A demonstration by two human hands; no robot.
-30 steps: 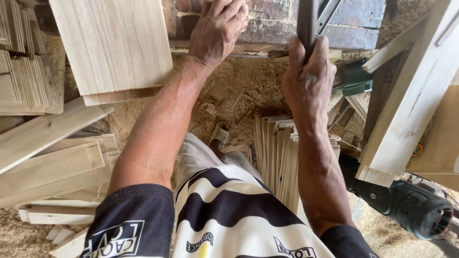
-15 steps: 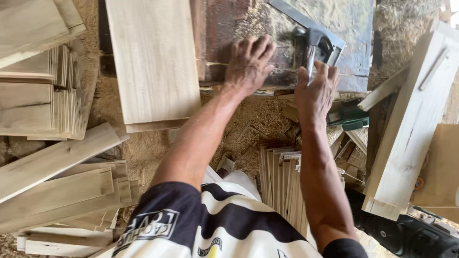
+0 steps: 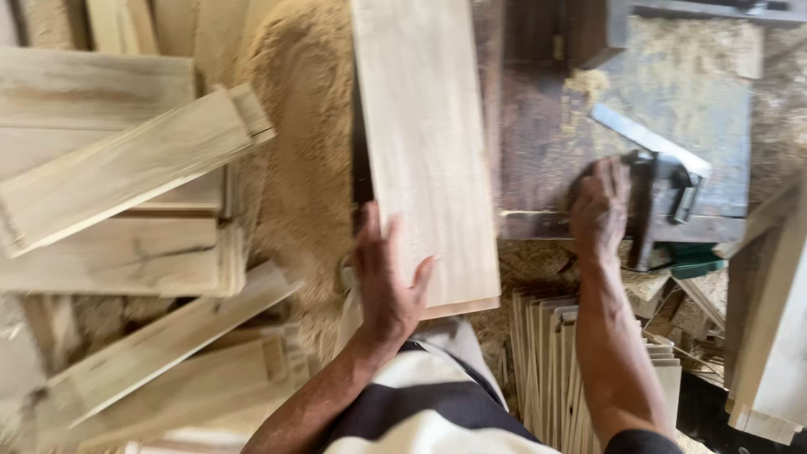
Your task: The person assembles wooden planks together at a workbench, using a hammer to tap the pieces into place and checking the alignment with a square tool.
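One head-worn camera looks steeply down, close over the workbench (image 3: pixel 538 160).
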